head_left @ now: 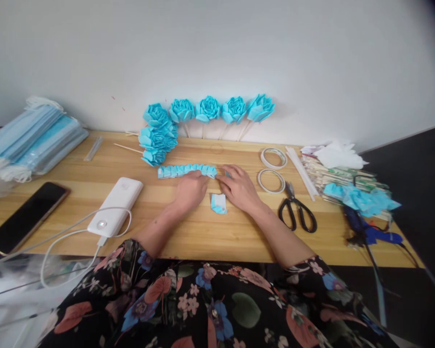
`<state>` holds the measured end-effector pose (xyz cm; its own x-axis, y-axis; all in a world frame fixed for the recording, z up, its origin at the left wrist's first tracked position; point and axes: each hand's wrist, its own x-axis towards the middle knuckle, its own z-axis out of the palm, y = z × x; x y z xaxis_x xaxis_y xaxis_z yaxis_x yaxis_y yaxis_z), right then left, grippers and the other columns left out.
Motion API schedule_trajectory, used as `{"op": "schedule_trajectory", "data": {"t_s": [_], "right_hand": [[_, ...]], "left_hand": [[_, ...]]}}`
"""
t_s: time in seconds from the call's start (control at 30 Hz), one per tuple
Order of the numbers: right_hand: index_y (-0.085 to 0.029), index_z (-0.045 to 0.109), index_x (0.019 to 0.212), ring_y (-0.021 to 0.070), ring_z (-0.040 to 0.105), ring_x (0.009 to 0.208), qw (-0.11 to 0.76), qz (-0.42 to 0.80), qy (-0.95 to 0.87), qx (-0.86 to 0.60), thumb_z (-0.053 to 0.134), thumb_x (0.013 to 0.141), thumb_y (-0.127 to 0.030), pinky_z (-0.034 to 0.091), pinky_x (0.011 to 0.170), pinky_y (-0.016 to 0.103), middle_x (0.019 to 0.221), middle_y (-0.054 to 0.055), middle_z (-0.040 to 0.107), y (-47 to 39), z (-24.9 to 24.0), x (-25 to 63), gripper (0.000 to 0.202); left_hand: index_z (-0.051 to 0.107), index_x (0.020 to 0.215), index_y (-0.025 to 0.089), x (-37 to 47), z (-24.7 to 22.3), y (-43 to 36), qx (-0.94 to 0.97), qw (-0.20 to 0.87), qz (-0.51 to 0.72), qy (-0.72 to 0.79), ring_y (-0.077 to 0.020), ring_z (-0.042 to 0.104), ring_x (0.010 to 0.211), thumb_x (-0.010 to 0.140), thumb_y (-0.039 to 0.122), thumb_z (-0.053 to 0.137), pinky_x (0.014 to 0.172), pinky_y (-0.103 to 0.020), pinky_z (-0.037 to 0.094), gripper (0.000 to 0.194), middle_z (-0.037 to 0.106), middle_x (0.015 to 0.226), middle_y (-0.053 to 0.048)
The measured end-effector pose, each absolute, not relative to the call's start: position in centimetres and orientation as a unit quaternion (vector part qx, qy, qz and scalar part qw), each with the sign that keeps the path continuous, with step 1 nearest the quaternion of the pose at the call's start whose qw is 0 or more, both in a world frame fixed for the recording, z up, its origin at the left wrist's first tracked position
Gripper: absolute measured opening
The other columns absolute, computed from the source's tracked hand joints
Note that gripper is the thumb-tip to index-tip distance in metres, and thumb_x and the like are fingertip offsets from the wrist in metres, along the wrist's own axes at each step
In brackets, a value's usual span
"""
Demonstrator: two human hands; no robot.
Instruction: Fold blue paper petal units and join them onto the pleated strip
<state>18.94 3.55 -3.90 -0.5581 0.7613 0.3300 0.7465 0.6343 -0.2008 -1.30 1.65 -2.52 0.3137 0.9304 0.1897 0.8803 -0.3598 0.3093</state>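
A row of folded, overlapping light-blue petal pieces (169,171) lies across the middle of the table. My left hand (191,192) is closed, its curled fingers pressed on the row's near edge, right of its middle. At the row's right end is my right hand (240,189), fingers bent and close together, with a bit of blue material showing under them; the fingertips are partly hidden. One loose blue-and-white folded piece (218,203) rests on the wood between my wrists. Behind, finished blue paper-like flowers on sticks (208,109) lean on the wall, and several more (157,137) are piled at left.
Right of my hands are two tape rolls (271,181), black-handled scissors (296,212), white sticks (300,171), a stack with blue scraps (362,198) and a blue glue gun (382,236). Left are a cabled white power bank (116,205), a phone (27,217) and face masks (39,137).
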Motion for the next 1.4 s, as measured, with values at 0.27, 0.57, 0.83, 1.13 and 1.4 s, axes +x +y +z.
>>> {"op": "schedule_trajectory", "data": {"t_s": [0.27,0.57,0.83,1.13,1.4], "right_hand": [[-0.024,0.071,0.121,0.0302,0.049,0.131,0.183,0.022,-0.882,-0.434,0.047,0.098,-0.025,0.041,0.109,0.052,0.14,0.01,0.061,3.4,-3.6,19.0,0.033],[-0.024,0.07,0.122,0.0307,0.05,0.13,0.202,0.034,-0.881,-0.426,0.046,0.097,-0.021,0.04,0.109,0.052,0.142,0.009,0.059,4.5,-3.3,19.1,0.035],[-0.017,0.066,0.121,0.0294,0.061,0.112,0.305,0.061,-0.791,-0.526,0.042,0.094,-0.019,0.047,0.1,0.047,0.116,0.013,0.071,5.9,-2.7,23.4,0.036],[-0.02,0.07,0.104,0.0301,0.065,0.093,0.224,0.037,-0.747,-0.625,0.049,0.093,-0.03,0.05,0.078,0.041,0.096,0.013,0.074,5.8,-3.3,23.1,0.025],[-0.018,0.067,0.077,0.0323,0.064,0.086,0.127,-0.033,-0.764,-0.632,0.059,0.088,-0.034,0.045,0.079,0.044,0.085,0.017,0.072,4.5,-2.1,22.5,0.021]], "left_hand": [[0.074,0.112,0.019,-1.4,-2.8,1.8,0.792,0.067,0.21,0.57,-0.0214,0.064,0.086,0.089,0.012,0.046,0.078,-0.033,0.051,0.037,0.072,0.093,-0.009],[0.075,0.1,0.017,-1.4,-3.0,2.0,0.799,0.06,0.147,0.58,-0.0237,0.063,0.083,0.095,0.018,0.043,0.076,-0.035,0.048,0.032,0.07,0.09,-0.011],[0.075,0.101,0.018,-1.6,-2.7,2.1,0.8,0.059,0.143,0.58,-0.0244,0.063,0.085,0.095,0.019,0.043,0.077,-0.036,0.048,0.033,0.07,0.09,-0.012],[0.077,0.096,0.018,-1.7,-3.1,1.9,0.8,0.079,0.209,0.557,-0.0229,0.064,0.085,0.093,0.018,0.046,0.078,-0.035,0.05,0.031,0.073,0.092,-0.01],[0.076,0.103,0.019,-1.4,-2.9,1.5,0.784,0.152,0.286,0.529,-0.021,0.066,0.087,0.092,0.019,0.048,0.079,-0.033,0.052,0.03,0.073,0.094,-0.008]]}}
